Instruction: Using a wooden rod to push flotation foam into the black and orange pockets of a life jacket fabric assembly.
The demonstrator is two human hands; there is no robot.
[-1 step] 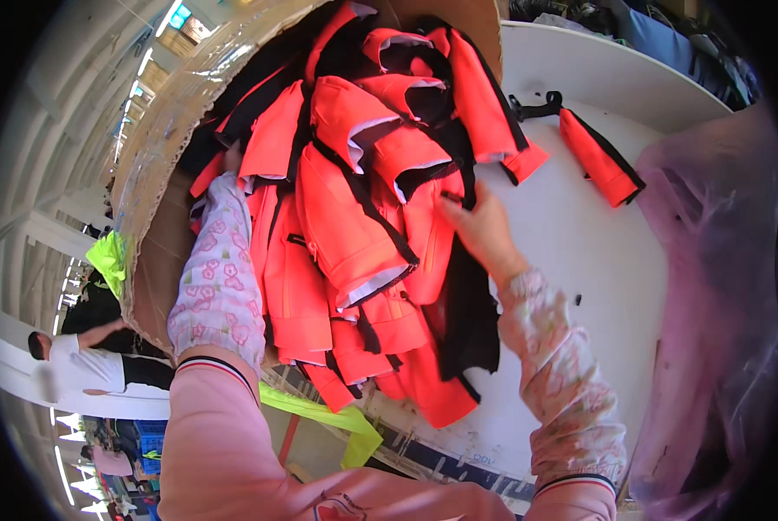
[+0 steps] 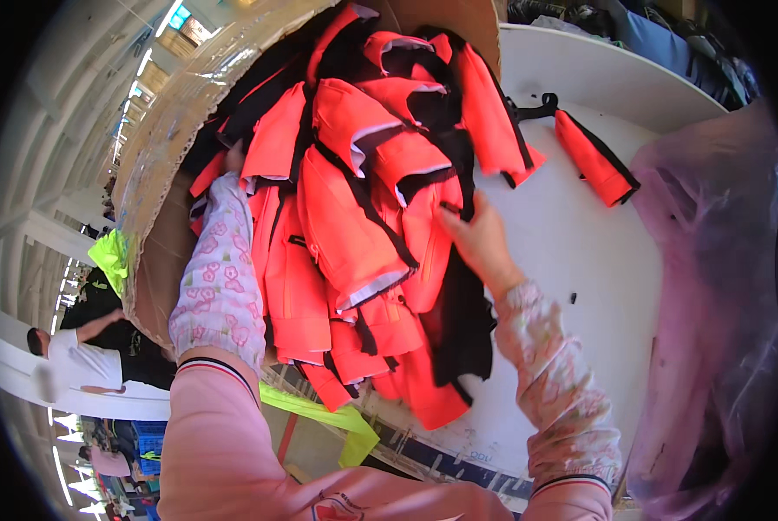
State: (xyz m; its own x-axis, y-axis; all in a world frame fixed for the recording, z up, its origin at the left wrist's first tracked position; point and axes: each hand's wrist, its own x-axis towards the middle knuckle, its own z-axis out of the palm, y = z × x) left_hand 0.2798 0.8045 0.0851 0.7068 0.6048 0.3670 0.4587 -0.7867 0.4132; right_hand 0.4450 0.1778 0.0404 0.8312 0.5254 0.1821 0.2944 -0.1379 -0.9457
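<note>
A heap of bright orange-red and black garment pieces [image 2: 350,226], some sleeve-like with pale linings, spills from a cardboard box [image 2: 167,130]. My left hand [image 2: 233,159] reaches into the heap's left side beside an orange piece; fabric covers its fingers. At the right edge of the heap, my right hand [image 2: 482,241] grips an orange and black garment piece [image 2: 436,230]. Its thumb lies on the orange cloth, and the other fingers go behind the black edge. Patterned cuffs cover both forearms.
On the white table [image 2: 580,234] to the right lies a single orange and black piece [image 2: 593,156] with a black strap. Purple translucent plastic [image 2: 710,304] hangs at far right. Yellow-green cloth [image 2: 328,417] lies below the heap. A person [image 2: 89,360] stands at far left.
My right hand has shifted very slightly left and down with the garment edge. The orange piece at the upper right of the heap has moved a little. My left hand looks still.
</note>
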